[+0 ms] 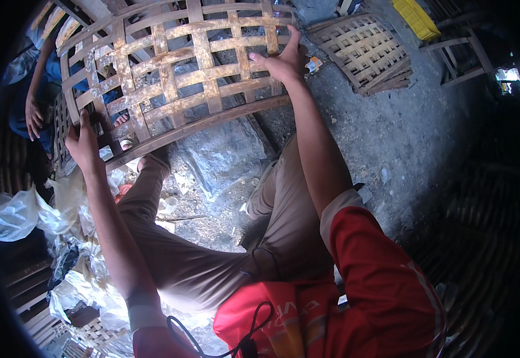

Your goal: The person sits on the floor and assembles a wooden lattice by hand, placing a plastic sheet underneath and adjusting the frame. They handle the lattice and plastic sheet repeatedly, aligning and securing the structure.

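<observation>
Currently, left hand (85,143) and right hand (288,62) hold a woven rack (202,51) by opposite ends, similar panels (364,51) lying on floor (409,131) rightward.

Between the left hand (85,145) and the right hand (284,62), the woven slatted panel (200,48) bars the way, its square gaps giving only narrow openings. Right of the right hand, there is room to pass above the grey floor (385,143), up to the stacked woven panels (364,51) and the yellow crate (416,19) beyond. Crumpled plastic sheeting (63,203) beside the left forearm and a co-worker's hand (34,116) past the panel's left edge obstruct that side
</observation>
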The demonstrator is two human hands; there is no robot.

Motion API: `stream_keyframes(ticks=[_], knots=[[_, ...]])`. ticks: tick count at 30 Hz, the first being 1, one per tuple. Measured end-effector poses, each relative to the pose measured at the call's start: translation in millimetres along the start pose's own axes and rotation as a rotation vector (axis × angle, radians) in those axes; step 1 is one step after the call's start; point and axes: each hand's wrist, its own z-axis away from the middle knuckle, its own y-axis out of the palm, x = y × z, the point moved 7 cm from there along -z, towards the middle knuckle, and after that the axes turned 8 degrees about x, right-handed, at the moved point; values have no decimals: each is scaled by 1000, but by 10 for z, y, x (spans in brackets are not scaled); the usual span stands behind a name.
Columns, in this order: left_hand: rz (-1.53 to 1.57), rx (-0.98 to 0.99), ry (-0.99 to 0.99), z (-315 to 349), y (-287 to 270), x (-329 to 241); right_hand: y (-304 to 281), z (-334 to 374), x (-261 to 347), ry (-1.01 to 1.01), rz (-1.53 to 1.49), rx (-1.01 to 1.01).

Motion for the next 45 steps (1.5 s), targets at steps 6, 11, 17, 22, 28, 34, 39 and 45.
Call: stream_keyframes(ticks=[6,11,17,22,28,34,39,45], knots=[[21,-35,42,1,-18,-1,-2,124,153,-74,78,71],[-19,-40,47,-33,-29,36,-37,97,116,-98,53,63],[-5,29,-56,-29,-22,94,2,135,134,7,34,65],[23,23,15,-50,24,74,-6,119,133,21,70,65],[-16,43,12,-34,38,43,-73,157,171,152,-16,60],[53,100,-19,-42,86,50,-74,83,85,110,-42,19],[75,120,-86,72,128,-91,-171,116,58,107,-152,-70],[302,140,-85,46,126,-109,-165,473,558,-332,240,-351]])
